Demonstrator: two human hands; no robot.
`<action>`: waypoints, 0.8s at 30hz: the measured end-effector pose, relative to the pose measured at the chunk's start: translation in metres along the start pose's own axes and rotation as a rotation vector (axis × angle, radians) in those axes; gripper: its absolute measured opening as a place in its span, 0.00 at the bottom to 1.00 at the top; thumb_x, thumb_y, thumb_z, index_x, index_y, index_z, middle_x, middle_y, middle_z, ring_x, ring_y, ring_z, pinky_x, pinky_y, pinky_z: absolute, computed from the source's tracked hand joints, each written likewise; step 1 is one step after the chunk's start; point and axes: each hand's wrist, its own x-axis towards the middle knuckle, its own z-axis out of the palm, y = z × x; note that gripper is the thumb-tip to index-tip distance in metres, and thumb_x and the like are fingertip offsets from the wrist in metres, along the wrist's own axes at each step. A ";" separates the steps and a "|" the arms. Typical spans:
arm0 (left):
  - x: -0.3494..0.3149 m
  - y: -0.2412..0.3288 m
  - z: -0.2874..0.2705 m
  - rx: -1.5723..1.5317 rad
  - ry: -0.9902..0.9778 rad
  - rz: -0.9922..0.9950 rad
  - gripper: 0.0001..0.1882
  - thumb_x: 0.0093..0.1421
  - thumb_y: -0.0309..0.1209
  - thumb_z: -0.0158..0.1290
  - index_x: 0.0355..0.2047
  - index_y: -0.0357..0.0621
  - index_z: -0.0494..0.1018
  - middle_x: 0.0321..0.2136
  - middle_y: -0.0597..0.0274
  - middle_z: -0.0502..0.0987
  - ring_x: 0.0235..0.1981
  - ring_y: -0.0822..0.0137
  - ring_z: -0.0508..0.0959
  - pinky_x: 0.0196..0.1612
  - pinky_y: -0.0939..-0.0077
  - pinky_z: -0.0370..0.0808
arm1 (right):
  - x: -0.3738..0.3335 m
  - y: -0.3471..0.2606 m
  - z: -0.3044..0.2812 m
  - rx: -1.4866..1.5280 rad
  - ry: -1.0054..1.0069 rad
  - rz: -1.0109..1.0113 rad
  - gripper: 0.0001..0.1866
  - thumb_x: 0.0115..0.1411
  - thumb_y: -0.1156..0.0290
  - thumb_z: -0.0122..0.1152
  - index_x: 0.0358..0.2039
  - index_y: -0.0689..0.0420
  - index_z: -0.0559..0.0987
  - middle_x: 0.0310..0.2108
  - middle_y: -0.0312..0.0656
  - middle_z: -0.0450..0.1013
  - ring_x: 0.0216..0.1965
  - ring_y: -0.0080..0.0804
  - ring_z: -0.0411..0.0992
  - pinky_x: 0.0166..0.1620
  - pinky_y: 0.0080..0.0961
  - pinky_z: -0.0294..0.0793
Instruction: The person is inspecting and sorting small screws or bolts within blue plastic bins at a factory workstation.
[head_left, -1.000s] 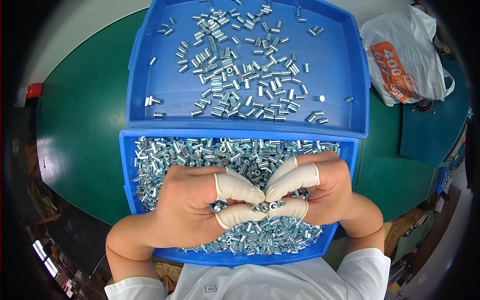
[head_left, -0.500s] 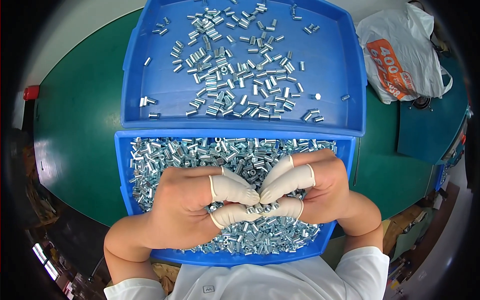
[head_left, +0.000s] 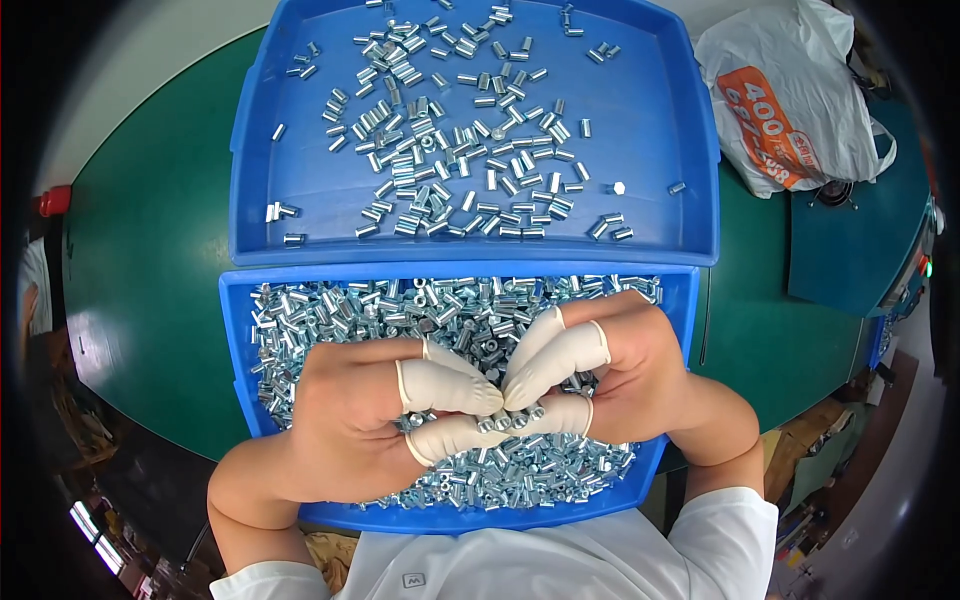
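Observation:
Both hands wear cream finger cots on thumbs and fingers and meet over the near blue tray (head_left: 228,330). Between their fingertips sits a short row of shiny silver rivet nuts (head_left: 502,421), ends facing me. My left hand (head_left: 355,405) pinches the row from the left, thumb below and fingers above. From the other side my right hand (head_left: 630,370) pinches it the same way, fingertips touching the left ones. Under them a thick heap of loose rivet nuts (head_left: 500,480) fills the near tray. My hands hide the middle of that heap.
A far blue tray (head_left: 310,110), with scattered rivet nuts (head_left: 410,170), adjoins the near one. Both rest on a green table (head_left: 150,260). A white plastic bag (head_left: 790,90) lies at the far right. At the left edge another person's sleeve (head_left: 36,285) shows.
The whole view has shifted slightly, so the trays and bag appear a little farther left. My hands keep their pinch on the row. Another person's sleeve and hand now show at the left edge.

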 end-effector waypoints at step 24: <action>0.020 -0.012 -0.003 -0.118 0.395 -0.120 0.37 0.64 0.19 0.58 0.71 0.35 0.57 0.59 0.47 0.75 0.53 0.61 0.79 0.57 0.71 0.74 | 0.009 0.004 0.009 0.235 0.392 0.111 0.42 0.67 0.81 0.56 0.76 0.57 0.47 0.68 0.56 0.62 0.62 0.45 0.73 0.61 0.35 0.73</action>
